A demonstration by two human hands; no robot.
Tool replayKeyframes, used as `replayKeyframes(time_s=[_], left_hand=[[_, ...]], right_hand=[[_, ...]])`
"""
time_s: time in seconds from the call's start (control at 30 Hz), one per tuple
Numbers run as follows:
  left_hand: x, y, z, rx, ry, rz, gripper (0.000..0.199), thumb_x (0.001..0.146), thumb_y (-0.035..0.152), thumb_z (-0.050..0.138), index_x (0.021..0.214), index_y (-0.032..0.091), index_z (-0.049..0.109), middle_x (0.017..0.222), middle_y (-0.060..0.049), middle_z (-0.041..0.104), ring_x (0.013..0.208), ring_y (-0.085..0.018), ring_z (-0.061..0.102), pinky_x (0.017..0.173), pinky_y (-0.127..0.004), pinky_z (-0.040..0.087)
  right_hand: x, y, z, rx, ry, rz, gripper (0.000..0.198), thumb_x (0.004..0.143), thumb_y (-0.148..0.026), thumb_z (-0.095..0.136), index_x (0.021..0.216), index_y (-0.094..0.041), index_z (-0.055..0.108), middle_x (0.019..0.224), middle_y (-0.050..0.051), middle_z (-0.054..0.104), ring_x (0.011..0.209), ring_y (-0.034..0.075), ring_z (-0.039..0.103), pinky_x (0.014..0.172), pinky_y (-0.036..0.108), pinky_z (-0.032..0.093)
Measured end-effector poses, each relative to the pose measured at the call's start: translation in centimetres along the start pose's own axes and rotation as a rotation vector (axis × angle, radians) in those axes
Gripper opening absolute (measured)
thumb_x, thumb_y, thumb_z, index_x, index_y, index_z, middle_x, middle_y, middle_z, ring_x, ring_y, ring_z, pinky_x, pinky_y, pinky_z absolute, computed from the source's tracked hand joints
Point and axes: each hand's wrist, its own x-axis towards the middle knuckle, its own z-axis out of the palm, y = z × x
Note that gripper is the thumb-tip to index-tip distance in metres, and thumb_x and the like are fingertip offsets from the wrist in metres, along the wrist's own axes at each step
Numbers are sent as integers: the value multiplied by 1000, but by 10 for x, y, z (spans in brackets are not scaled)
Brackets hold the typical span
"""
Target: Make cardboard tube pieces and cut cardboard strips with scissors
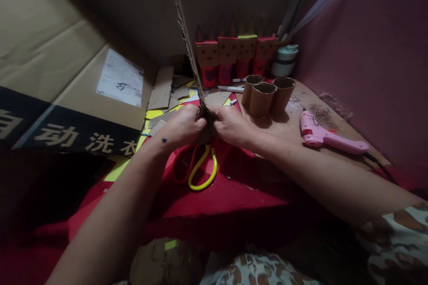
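Observation:
My left hand [189, 122] and my right hand [230, 124] meet over the middle of the table, both closed on one piece of cardboard [187, 38]. The cardboard stands upright, almost edge-on to me, and its torn-looking edge rises from between my fists. Its lower end is dark and partly hidden by my fingers. Just below my hands lie scissors, with a yellow handle loop [203, 173] and a red handle loop beside it. The scissor blades are out of sight under my hands.
A large printed carton [80, 75] fills the left. Cardboard tubes [262, 100] stand right of my hands, near a pink glue gun [329, 136]. Several box-headed cardboard figures [227, 58] line the back, beside a pale green cup [285, 60]. Paper scraps and markers [230, 89] lie about.

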Motion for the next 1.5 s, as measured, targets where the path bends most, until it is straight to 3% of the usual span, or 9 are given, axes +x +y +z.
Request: replayKeyframes(time_s=[0.2,0.37,0.57,0.7,0.87,1.2,1.37,1.5], left_hand=[[-3,2,-4,254,-42,20,23,72,18,40,70,13,63,66,-5,64,55,-13,51,52,-24,38],[-6,8,5,449,-82,73,23,75,21,43,81,15,65,75,-12,68,66,-24,63,56,-30,42],[-12,22,1,485,108,-37,38,77,16,40,112,9,55,87,-15,69,79,-28,67,63,-32,45],[-13,24,2,430,12,-32,31,83,22,38,104,10,58,86,-15,70,80,-29,67,63,-31,46],[-9,27,6,512,16,-52,32,86,19,34,107,6,54,86,-18,69,78,-30,67,62,-33,45],[-8,13,8,588,27,104,29,88,18,33,99,7,57,82,-16,69,73,-27,65,62,-32,43],[-10,10,7,552,49,118,27,87,18,35,102,10,56,79,-14,69,73,-26,66,59,-31,41],[-12,10,3,559,57,136,26,83,16,39,105,11,52,77,-11,67,68,-25,66,54,-29,39]], right_hand=[[2,2,-2,-25,-10,-76,23,71,-5,41,83,-14,59,82,6,65,78,18,58,73,30,44],[3,1,3,-100,73,-51,33,68,-8,45,99,-14,53,86,8,62,80,21,57,73,34,45],[4,-4,5,-37,93,-16,27,74,-4,38,96,-15,47,87,8,58,81,19,55,73,33,47],[2,-2,8,23,19,40,25,76,-6,43,99,-15,47,84,7,59,80,19,56,73,33,48],[-1,1,10,129,24,-2,35,74,-3,42,107,-15,46,95,8,62,87,19,57,78,31,47],[2,8,7,103,33,4,22,72,-2,37,82,-17,49,87,5,62,80,17,55,74,30,45],[2,3,-1,-40,34,5,17,75,-7,41,83,-17,52,81,5,61,75,17,54,71,30,43],[-2,-4,-5,-231,118,-36,9,80,-16,46,76,-16,55,66,2,56,63,15,47,64,28,37]])
